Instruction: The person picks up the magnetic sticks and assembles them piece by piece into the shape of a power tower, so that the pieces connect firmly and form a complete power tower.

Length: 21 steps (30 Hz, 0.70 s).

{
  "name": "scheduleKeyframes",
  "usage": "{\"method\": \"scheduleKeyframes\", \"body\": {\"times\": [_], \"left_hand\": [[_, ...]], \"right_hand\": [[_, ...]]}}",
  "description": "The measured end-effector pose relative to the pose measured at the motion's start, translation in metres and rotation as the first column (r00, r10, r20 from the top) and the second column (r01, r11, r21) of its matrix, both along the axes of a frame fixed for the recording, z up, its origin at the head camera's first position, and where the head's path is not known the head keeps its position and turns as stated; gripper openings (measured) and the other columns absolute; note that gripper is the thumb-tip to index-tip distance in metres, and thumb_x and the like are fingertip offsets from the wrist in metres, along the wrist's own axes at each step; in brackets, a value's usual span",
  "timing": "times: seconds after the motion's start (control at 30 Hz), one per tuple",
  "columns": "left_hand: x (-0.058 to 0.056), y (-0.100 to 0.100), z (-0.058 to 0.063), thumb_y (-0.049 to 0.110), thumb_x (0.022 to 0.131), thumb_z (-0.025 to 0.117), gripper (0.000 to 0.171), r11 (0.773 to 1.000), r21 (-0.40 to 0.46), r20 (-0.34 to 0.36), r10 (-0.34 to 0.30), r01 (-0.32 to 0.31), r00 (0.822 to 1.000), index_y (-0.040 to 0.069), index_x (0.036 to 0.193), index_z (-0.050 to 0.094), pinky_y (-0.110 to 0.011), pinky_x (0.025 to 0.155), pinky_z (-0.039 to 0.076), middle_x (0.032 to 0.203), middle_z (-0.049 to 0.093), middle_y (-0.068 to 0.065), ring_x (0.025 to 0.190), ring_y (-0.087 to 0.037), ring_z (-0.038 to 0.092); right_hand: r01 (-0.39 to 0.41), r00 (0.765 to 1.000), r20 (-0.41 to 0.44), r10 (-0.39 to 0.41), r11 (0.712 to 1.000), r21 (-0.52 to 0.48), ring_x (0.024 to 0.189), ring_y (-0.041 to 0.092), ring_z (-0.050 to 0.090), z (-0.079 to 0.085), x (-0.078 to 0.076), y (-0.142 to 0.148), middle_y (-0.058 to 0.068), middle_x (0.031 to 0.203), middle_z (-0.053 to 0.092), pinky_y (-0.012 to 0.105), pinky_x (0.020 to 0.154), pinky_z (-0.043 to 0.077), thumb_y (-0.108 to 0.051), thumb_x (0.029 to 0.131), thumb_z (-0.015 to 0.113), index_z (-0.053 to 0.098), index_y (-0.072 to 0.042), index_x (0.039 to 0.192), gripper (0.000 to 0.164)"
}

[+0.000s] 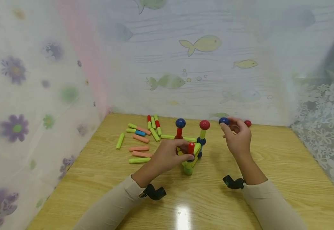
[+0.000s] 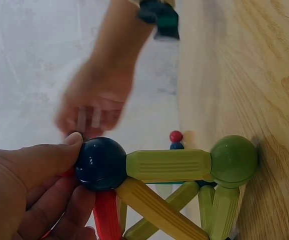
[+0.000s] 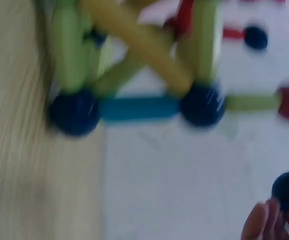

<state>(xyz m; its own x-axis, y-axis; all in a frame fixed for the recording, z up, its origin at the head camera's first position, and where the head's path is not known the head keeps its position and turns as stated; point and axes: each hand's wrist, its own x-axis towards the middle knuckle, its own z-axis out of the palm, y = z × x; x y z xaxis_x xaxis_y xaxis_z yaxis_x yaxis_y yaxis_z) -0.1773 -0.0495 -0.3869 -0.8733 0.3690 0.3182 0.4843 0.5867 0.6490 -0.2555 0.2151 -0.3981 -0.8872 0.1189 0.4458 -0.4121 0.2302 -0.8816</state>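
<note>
A ball-and-stick building structure [image 1: 196, 153] stands on the table, its frame joined by coloured balls. At the structure's near corner, the left hand [image 1: 171, 155] grips around a dark blue ball [image 2: 102, 164], its thumb pressed on the ball. From that corner a short red stick [image 1: 191, 147] points up. To the right, the right hand [image 1: 239, 135] pinches a loose dark blue ball [image 1: 223, 121] in its fingertips, apart from the structure; the ball [image 3: 288, 191] also shows in the right wrist view. Two other upright sticks carry a blue ball [image 1: 180, 123] and a red ball [image 1: 204, 124].
Loose green, orange and two-coloured sticks [image 1: 140, 148] lie left of the structure. A long green stick [image 1: 167, 137] lies behind it. Near the back edge, a red ball [image 1: 248, 123] sits beside the right hand. Patterned sheets [image 1: 161, 57] hang behind and beside the table [image 1: 207, 204].
</note>
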Motion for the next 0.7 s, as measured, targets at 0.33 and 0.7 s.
{"method": "scheduleKeyframes", "body": {"times": [0.33, 0.7], "left_hand": [[-0.001, -0.001, -0.001, 0.032, 0.088, 0.084, 0.029, 1.000, 0.004, 0.004, -0.008, 0.008, 1.000, 0.020, 0.114, 0.077, -0.023, 0.066, 0.053, 0.095, 0.078, 0.009, 0.087, -0.006, 0.071], [0.000, 0.000, 0.000, 0.029, 0.088, 0.084, 0.028, 1.000, 0.007, -0.012, -0.012, 0.012, 1.000, 0.019, 0.114, 0.078, -0.024, 0.065, 0.053, 0.094, 0.078, 0.008, 0.088, -0.010, 0.071]], "right_hand": [[-0.385, 0.859, -0.281, 0.429, 0.901, 0.198, 0.086, 0.014, 0.068, 0.022, 0.060, -0.039, 0.005, 0.103, 0.074, 0.025, 0.068, 0.060, 0.008, 0.086, 0.078, 0.074, -0.007, 0.120, 0.038], [-0.332, 0.853, -0.314, 0.417, 0.897, 0.291, 0.080, 0.009, 0.067, 0.017, 0.062, -0.043, 0.007, 0.106, 0.075, 0.023, 0.063, 0.058, 0.005, 0.086, 0.079, 0.075, -0.006, 0.117, 0.034]]}}
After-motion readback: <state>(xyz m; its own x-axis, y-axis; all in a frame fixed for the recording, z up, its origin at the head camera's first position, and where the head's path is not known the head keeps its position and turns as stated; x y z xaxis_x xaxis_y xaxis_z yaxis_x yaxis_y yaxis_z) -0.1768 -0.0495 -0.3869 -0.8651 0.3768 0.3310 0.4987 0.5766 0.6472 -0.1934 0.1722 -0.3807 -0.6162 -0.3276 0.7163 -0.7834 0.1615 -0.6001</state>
